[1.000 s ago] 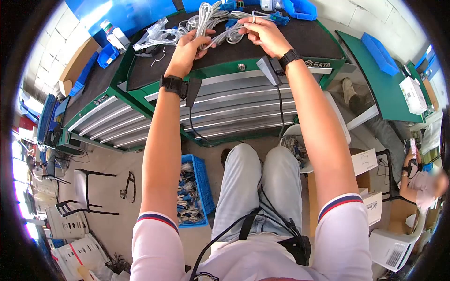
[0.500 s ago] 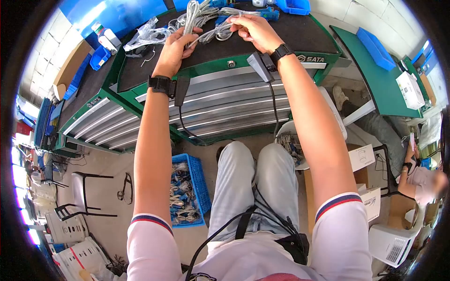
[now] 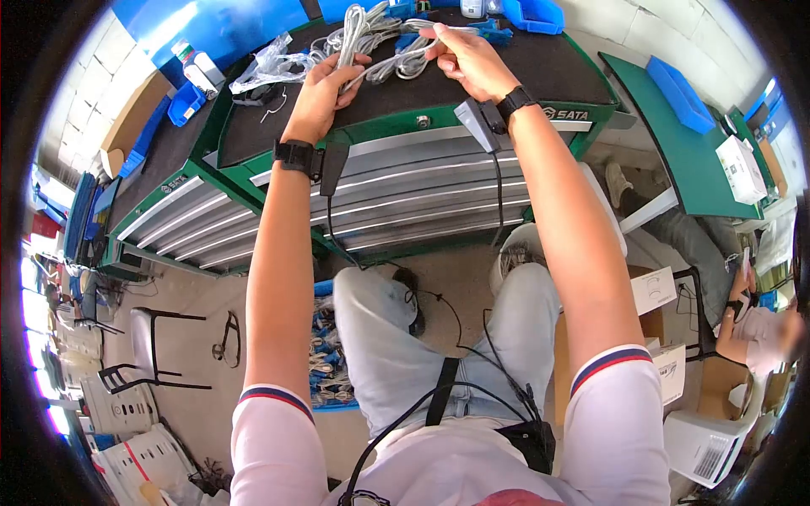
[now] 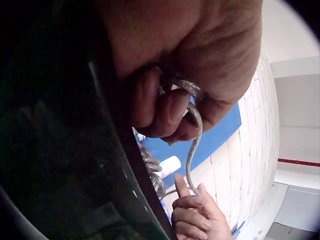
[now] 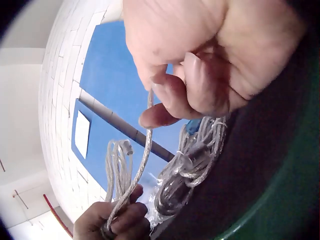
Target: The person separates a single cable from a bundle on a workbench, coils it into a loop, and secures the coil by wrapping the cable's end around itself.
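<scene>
A looped bundle of clear-grey cable (image 3: 351,35) stands up out of the left hand (image 3: 322,94), whose fingers curl round it. From there one strand (image 5: 142,162) runs across to the right hand (image 3: 474,64), pinched between thumb and fingers. The left wrist view shows the same strand (image 4: 190,155) leaving the curled left fingers (image 4: 167,107) and reaching the right hand (image 4: 202,217). Behind and between the hands, more coiled cables (image 5: 175,185) with blue connectors (image 3: 494,34) lie on the dark top of the tool cabinet (image 3: 540,76).
A clear plastic bag (image 3: 268,66) lies left of the cables. Blue bins (image 3: 186,103) and a bottle (image 3: 201,69) stand farther left, another blue bin (image 3: 535,15) at the back right. Below are a crate of cables (image 3: 331,358), a white bucket (image 3: 516,253) and a chair (image 3: 145,346). A seated person is far right.
The left hand still grips the bundle and the right hand stays near the coils, with the strand between them now drawn straighter. The legs have spread apart, partly covering the blue crate.
</scene>
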Motion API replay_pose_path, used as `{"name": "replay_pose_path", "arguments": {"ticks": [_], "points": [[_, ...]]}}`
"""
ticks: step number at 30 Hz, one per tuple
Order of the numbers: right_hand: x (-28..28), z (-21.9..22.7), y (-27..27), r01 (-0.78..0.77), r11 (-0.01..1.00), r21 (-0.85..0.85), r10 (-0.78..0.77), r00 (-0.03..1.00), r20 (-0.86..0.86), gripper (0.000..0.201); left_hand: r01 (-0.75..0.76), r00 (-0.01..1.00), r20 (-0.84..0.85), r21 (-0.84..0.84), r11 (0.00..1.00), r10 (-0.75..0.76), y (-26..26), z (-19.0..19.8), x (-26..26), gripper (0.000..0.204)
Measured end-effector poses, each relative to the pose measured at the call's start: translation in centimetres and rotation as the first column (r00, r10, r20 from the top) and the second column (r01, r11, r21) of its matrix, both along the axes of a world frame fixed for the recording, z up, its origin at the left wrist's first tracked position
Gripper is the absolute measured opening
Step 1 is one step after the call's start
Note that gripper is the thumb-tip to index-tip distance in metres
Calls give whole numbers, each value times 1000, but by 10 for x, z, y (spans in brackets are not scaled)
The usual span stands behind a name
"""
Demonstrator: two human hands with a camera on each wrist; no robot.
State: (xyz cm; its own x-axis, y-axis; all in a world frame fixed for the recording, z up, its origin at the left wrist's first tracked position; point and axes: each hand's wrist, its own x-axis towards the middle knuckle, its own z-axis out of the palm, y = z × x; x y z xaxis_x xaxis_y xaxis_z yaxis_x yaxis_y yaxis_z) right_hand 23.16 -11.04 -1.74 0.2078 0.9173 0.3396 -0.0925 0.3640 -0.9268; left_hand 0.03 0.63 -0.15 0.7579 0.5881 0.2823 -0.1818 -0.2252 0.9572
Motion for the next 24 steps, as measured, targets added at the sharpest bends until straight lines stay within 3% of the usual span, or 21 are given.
{"name": "replay_pose_path", "arguments": {"ticks": [2, 3, 10, 12, 18, 21, 24], "points": [[-5, 1, -2, 81, 996, 24, -80, 996, -40, 39, -11, 1000, 20, -28, 1000, 12, 0, -1, 0, 25], [-2, 3, -1, 42, 999, 33, -41, 999, -30, 30, -15, 1000, 20, -29, 999, 16, 0, -1, -1, 25], [4, -2, 4, -8, 1000, 11, 8, 1000, 11, 15, 7, 994, 113, -70, 998, 1, -1, -2, -4, 15], [3, -2, 2, -3, 1000, 9, 3, 1000, -18, 14, 7, 998, 56, -61, 998, -3, -4, 1, -5, 13], [4, -4, 2, -33, 998, 45, 36, 998, -60, 16, 11, 994, 109, -107, 994, 1, 1, -4, -3, 15], [4, -3, 4, 24, 1000, 18, -22, 995, -97, 17, 67, 986, 164, -188, 980, -36, 4, -2, -4, 12], [10, -7, 5, -37, 997, 72, 50, 980, -195, 17, 68, 982, 183, -167, 984, -36, 8, -5, -5, 13]]}}
